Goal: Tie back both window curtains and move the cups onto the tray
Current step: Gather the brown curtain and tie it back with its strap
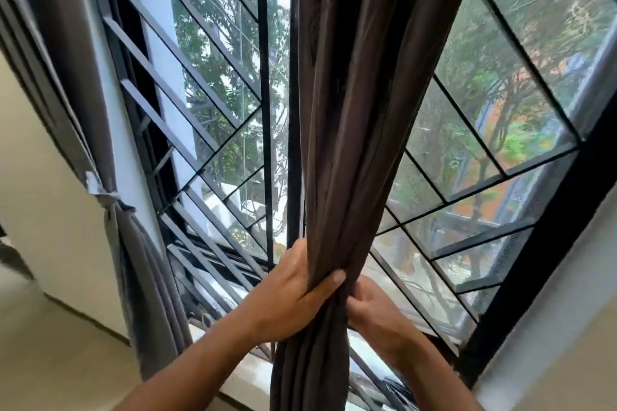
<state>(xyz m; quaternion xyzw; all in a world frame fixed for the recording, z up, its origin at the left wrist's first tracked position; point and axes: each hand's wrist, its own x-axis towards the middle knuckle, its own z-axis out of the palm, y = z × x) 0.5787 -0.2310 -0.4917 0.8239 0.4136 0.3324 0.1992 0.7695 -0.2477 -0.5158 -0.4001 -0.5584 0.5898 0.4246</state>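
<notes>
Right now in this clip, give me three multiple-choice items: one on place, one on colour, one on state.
1. Where does the tied curtain hang?
A. at the window's left edge
B. in the middle
C. on the floor

2. What colour is the gathered curtain?
A. white
B. dark brown
C. green

3. What is the left hand doing?
A. hanging free
B. gripping the gathered curtain
C. holding a cup

Answers: 1 A, a band cinches it beside the wall. 2 B, its folds are dark brown. 3 B, its thumb wraps the bunch, with the right hand behind it.

You face a tall window [484,117] with a black frame and slanting metal bars [173,100]. Daylight and green trees [217,53] show through; cream walls [40,203] flank it.
</notes>
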